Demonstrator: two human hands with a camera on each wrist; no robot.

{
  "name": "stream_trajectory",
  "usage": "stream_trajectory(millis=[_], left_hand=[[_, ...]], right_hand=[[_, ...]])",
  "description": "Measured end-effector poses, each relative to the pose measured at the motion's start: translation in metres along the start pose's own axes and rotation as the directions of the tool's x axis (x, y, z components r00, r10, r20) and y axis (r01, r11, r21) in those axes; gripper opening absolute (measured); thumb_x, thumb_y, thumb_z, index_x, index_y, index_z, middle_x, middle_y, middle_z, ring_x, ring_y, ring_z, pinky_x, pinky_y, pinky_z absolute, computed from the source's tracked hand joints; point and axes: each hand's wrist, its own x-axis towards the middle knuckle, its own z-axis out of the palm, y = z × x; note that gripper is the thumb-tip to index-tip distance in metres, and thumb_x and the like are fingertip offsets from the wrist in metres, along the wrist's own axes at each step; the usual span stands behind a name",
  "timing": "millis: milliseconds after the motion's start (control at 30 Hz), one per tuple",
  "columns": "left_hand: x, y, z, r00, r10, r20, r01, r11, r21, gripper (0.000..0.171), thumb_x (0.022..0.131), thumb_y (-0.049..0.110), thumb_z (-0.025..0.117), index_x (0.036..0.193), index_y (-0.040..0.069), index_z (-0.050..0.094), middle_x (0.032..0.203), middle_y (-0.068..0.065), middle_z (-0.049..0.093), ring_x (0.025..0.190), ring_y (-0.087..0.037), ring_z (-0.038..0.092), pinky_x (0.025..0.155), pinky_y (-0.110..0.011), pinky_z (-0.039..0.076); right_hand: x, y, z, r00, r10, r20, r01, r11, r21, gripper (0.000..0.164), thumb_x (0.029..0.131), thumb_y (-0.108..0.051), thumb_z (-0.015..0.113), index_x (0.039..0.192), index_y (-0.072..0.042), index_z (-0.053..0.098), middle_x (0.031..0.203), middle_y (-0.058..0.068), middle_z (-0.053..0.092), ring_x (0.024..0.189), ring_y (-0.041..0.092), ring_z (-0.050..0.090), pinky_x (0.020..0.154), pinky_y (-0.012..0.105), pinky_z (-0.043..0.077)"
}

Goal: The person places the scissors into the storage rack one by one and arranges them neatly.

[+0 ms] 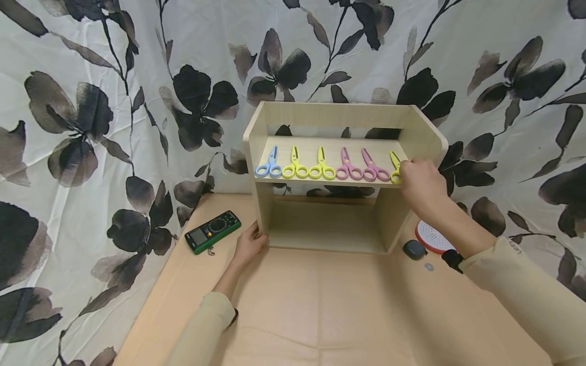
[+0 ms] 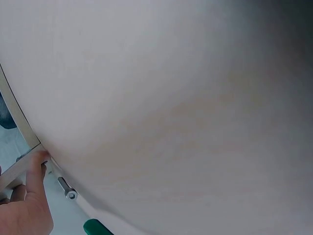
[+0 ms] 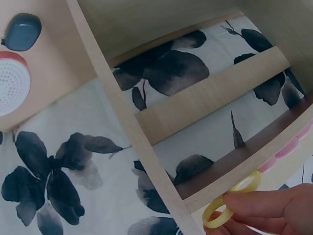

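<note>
A light wooden two-tier shelf [image 1: 327, 223] stands on the table. Several small scissors lie in a row on its upper board: blue scissors [image 1: 268, 170] at the left, two yellow pairs, two pink pairs, then yellow scissors [image 1: 396, 175] at the right end. My right hand [image 1: 423, 185] pinches these last ones by the handle loops [image 3: 247, 182]; in the head view the hand partly covers them. Down at the shelf's lower left front corner, my left hand [image 1: 250, 243] holds the side panel's edge, with fingers [image 2: 35, 176] curled around it in the left wrist view.
Left of the shelf lies a green multimeter [image 1: 212, 232], with a small metal bolt [image 2: 68, 190] close by. To the right are a dark rounded case [image 1: 414, 249], a red-rimmed white round object [image 1: 432, 238] and a small grey disc [image 1: 429, 266]. A floral curtain [image 1: 201, 46] hangs behind.
</note>
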Motion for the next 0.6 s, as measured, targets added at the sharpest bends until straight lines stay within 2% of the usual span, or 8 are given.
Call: stream_trajectory(millis=[267,467,600], left_hand=[[-0.0002,-0.0007,0.0026,1.0,0.013,0.005,-0.013,1.0,-0.01,0.064,0.1,0.017,0.063,0.161,0.023,0.042,0.159,-0.017,0.048,0.141,-0.037,0.053,0.074,-0.028,0.061],[-0.0004,-0.001,0.0043,1.0,0.016,0.003,-0.016,1.0,-0.023,0.064,0.1,0.017,0.064,0.16,0.023,0.043,0.159,-0.016,0.049,0.139,-0.035,0.056,0.071,-0.026,0.059],[-0.0012,-0.0008,0.0042,1.0,0.019,0.01,-0.018,0.999,-0.029,0.064,0.101,0.016,0.063,0.161,0.022,0.042,0.159,-0.016,0.049,0.139,-0.036,0.056,0.071,-0.029,0.06]], right_hand=[[0.0017,0.0058,0.0011,0.998,-0.018,0.055,0.018,1.0,-0.006,0.025,0.094,0.009,0.055,0.116,0.016,0.065,0.099,0.035,0.062,0.087,0.045,0.056,0.064,0.055,0.051],[0.0,0.006,0.0022,0.996,-0.029,0.088,0.029,1.0,-0.005,0.029,0.094,0.01,0.059,0.122,0.018,0.062,0.11,0.039,0.06,0.096,0.049,0.052,0.077,0.06,0.053],[-0.0042,0.0047,0.0039,0.997,-0.033,0.069,0.032,0.999,0.023,0.036,0.092,0.01,0.063,0.127,0.019,0.058,0.116,0.039,0.057,0.103,0.051,0.049,0.085,0.064,0.053]])
